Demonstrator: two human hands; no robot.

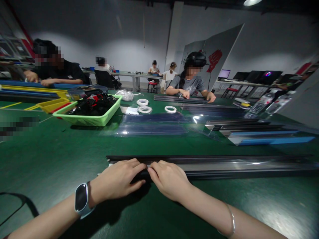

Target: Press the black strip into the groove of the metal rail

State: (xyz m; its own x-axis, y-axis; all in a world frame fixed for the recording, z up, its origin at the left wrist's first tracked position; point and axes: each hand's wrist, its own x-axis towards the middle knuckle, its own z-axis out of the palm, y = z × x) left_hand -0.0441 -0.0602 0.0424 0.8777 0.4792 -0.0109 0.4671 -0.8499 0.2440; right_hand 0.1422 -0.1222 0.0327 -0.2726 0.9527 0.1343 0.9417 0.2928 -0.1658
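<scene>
A long black channel profile (224, 174) with a shiny grey inner face lies lengthwise across the table before me, its left end near my left hand. My left hand (119, 179) is closed over its near edge close to that end, fingers inside the trough and thumb on the front side. Beside it, my right hand (170, 179) is also closed at the same near edge, its fingers bent down and bunched. The two hands' fingertips nearly meet. What may lie beneath the right fingertips is hidden.
The green table (62, 156) bears a light green basket (99, 119) of black parts, clear plastic strips (154, 129), tape rolls (170, 109), more profiles (269, 137) with blue edges and water bottles (264, 101). Co-workers sit across (191, 84) and at left (62, 71).
</scene>
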